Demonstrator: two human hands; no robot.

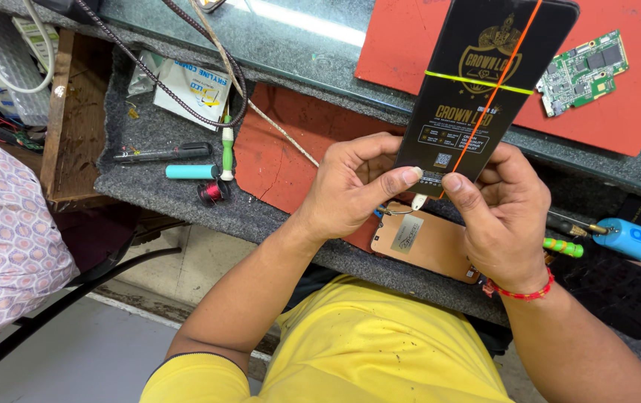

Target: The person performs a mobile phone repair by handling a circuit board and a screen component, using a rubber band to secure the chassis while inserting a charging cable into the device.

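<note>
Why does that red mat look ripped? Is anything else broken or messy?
The lower red mat has a crack near its front edge. A bare green circuit board lies loose on the upper red mat. The flat black package, held by the left hand and right hand, looks undamaged.

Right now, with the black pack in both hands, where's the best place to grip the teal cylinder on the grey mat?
Pinch the teal cylinder across its middle from above: it lies flat, long sides exposed. Its right end sits close to the green-and-white tool, so avoid that end.
</note>
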